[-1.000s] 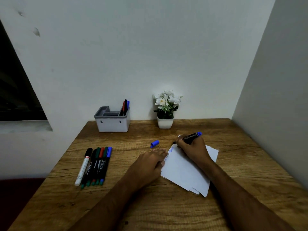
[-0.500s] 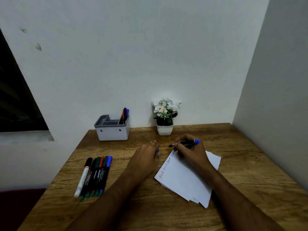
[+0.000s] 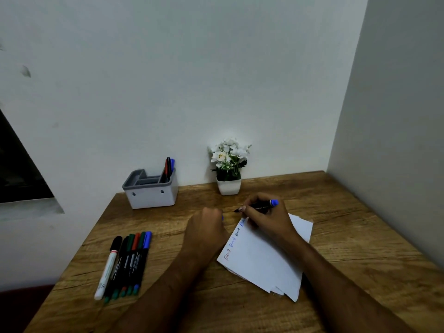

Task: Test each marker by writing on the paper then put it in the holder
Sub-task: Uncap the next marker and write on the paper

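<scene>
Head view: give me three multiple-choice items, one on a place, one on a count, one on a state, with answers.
1. Where does the holder stand? A far left of the table, by the wall; B on the paper; C right of the plant.
2. How many markers lie in the row on the table? A two; B six; C ten.
3. The marker in the right hand is: A capped; B uncapped; C in the holder.

Answers: 1 A, it is left of the plant. 2 B, six side by side. 3 B, its bare tip shows.
</scene>
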Motion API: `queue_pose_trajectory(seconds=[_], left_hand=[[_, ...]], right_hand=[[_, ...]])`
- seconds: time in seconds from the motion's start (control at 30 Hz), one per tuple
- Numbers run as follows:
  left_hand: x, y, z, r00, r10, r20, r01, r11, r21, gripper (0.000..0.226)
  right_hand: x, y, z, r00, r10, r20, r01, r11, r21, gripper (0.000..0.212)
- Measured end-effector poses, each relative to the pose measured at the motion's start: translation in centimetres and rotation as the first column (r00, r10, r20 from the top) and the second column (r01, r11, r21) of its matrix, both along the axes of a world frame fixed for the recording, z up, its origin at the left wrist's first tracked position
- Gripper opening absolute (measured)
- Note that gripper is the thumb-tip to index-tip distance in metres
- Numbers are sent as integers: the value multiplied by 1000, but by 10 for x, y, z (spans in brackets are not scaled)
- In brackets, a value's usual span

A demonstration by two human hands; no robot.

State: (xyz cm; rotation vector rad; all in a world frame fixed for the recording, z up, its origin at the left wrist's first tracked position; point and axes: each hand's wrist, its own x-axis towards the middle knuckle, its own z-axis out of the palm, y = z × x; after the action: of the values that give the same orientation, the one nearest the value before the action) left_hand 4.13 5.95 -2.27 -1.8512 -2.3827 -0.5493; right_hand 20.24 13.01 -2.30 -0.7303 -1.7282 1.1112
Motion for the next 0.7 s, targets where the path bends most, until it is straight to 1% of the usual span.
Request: queue_pose_trajectory(seconds=[0.1,0.2,0.27,0.3,0.33,0.37,0.4,0.43,0.47,0.5,0.57,0.6,0.63,0.67,0.7], left_hand=[[-1,0,4,998,53,37,-56,994,89,3],[-4,0,7,989,54,138,-77,982,174,11],[-7,0,12,962,42,271,-114,960,254,15],[-7,-1,16,934,38,354,-145,948,283,15],[-8,-1,20,893,35,449,-185,938,294,15],[-9,-2,26,829,30,559,-228,930,288,12],[-9,-2,32,728,17,686,-276,922,271,10],[-10,-3,38,587,-8,810,-319,917,240,9],[-11,-4,44,424,-41,905,-348,915,204,8],[-13,-6,50,269,-73,961,-369,913,173,9],[-19,-12,60,-9,-116,993,-400,911,103,12],[-22,-15,64,-130,-131,983,-404,912,69,12],[-24,-18,68,-235,-142,961,-400,916,38,12],[-27,-21,72,-321,-153,935,-393,920,15,11],[-28,-24,74,-380,-161,911,-385,923,2,9]], right_hand=[[2,-2,1,1000,-5,-2,5,1000,-3,14],[4,-4,0,1000,-9,3,9,1000,3,14],[4,-7,2,1000,-7,-13,7,1000,22,12],[4,-8,4,1000,-6,-21,6,999,36,10],[3,-8,6,999,-4,-33,6,999,51,8],[3,-9,9,999,0,-51,4,998,64,8],[2,-10,12,997,7,-74,-1,997,73,10],[2,-11,15,995,18,-100,-10,997,81,13],[1,-13,18,992,31,-124,-20,996,91,16],[-1,-16,23,989,43,-143,-28,994,108,19],[-5,-24,31,985,51,-164,-26,989,147,18],[-8,-28,34,984,51,-170,-22,986,167,16],[-11,-33,37,983,54,-174,-21,983,183,13],[-14,-37,39,983,58,-175,-23,980,196,12],[-17,-41,41,983,65,-173,-28,977,210,11]])
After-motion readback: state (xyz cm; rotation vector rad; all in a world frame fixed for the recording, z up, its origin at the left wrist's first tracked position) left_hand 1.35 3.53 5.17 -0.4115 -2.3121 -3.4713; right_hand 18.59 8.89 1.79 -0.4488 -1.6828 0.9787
